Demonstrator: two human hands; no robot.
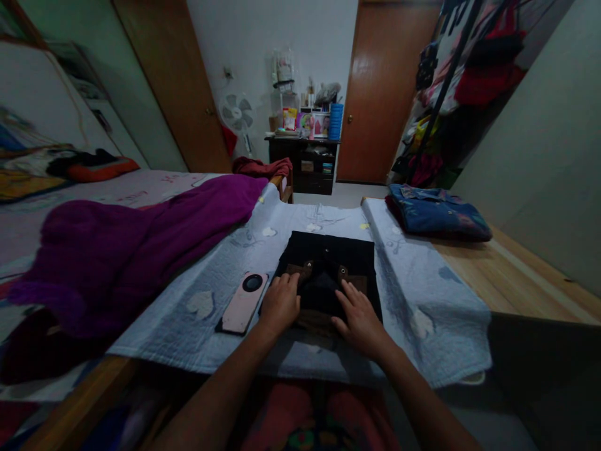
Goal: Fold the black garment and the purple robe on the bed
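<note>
A dark folded garment [323, 250] with brown patches and metal snaps lies on a light blue quilted cloth [197, 341]. My left hand [282, 304] rests on the garment's left part, its fingers lying flat near a brown strap. On the right part lies my right hand [359, 316], fingers spread, close to the other strap. Neither hand grips anything. A pink phone [241, 310] with a round black camera ring sits on the cloth, left of my left hand.
Folded blue clothing [436, 213] is stacked at the right, on the cloth's edge and a wooden surface [507, 269]. A purple blanket [141, 238] covers part of the bed at left. Farther back are a fan [237, 111] and a dark cabinet [303, 166].
</note>
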